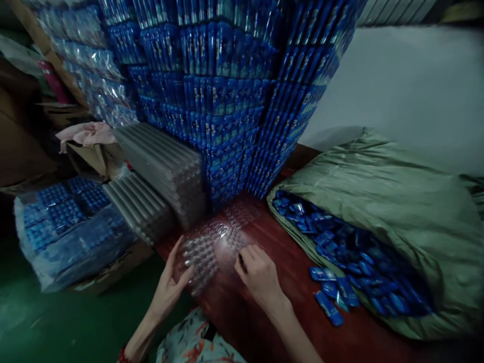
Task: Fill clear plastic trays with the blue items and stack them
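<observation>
On the red counter (282,252), clear bumpy plastic (202,257) lies between the hands: the left hand (174,276) grips its edge with thumb and fingers, the right hand (257,275) curls at its other side (whether pinching it, I cannot tell). Blue packets (328,307) lie beside a green sack (381,174).

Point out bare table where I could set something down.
Bare table runs between the right hand and the sack, then between the right forearm and the loose packets. Crowded: the far side, with grey stacks and the packet wall, and the near left, where the left hand is at a clear tray.
</observation>
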Motion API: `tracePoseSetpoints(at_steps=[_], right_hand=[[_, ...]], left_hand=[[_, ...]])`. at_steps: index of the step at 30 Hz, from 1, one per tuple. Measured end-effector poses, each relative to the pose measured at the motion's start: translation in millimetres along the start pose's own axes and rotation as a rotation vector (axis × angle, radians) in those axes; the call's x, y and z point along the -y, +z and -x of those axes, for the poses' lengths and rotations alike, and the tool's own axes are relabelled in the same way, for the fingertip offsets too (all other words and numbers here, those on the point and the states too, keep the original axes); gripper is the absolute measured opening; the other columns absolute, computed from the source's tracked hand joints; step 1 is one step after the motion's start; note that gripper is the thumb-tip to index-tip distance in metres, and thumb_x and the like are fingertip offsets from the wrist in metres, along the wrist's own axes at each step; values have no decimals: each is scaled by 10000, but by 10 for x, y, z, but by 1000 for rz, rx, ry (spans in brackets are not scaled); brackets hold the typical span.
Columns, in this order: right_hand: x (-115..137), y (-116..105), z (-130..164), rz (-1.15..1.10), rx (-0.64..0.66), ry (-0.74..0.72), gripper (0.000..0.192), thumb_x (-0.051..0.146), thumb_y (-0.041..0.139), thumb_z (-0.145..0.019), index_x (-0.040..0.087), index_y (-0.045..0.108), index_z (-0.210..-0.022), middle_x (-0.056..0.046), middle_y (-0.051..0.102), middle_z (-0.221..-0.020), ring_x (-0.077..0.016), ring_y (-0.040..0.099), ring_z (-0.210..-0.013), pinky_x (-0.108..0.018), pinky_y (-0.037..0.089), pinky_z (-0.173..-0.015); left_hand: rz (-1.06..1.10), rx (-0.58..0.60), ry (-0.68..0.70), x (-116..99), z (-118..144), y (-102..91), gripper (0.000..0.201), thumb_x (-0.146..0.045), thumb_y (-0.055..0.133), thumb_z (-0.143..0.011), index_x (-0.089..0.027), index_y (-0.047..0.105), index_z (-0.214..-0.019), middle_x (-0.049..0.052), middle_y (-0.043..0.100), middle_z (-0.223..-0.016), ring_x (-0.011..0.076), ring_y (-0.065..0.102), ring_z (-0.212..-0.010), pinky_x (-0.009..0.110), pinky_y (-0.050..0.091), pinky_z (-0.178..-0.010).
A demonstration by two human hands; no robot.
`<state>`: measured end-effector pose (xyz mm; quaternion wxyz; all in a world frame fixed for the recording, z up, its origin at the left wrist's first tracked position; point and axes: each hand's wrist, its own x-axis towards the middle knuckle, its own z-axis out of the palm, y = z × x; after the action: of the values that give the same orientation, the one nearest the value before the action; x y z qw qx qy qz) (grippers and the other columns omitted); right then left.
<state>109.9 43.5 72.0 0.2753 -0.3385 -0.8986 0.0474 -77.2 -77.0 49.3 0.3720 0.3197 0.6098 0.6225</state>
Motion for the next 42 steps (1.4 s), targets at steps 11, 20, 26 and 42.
tracePoseSetpoints(at_steps=[11,20,26,42], right_hand=[[567,126,-146,-1076,349,395,84,238,651,-738,177,692,-778,7,681,-749,-125,593,-711,-226,447,-670],[445,123,-91,-1319,436,531,79,229,645,-669,170,688,-639,29,632,-590,-89,534,-561,-197,411,-565],[536,-59,-64,-896,326,374,137,228,560,-786,174,678,-741,11,665,-684,-104,572,-618,-201,418,-586],[-8,643,-254,132,210,-618,188,115,413,-904,151,597,-899,-68,598,-824,-196,512,-820,-350,389,-794]], left_hand=[[-360,111,236,-27,127,46,633,-273,568,-835,-311,306,-1409,73,401,-1304,226,445,-1191,389,362,-1033],[-335,248,227,-160,152,87,625,-283,646,-788,-333,396,-1359,71,449,-1273,248,439,-1189,411,363,-1029],[-222,197,183,-112,165,159,581,-309,639,-793,-298,430,-1335,76,434,-1296,230,478,-1134,379,402,-991],[93,-401,54,-14,122,-325,635,-392,720,-687,-291,415,-1235,42,422,-1210,82,578,-794,198,505,-679]])
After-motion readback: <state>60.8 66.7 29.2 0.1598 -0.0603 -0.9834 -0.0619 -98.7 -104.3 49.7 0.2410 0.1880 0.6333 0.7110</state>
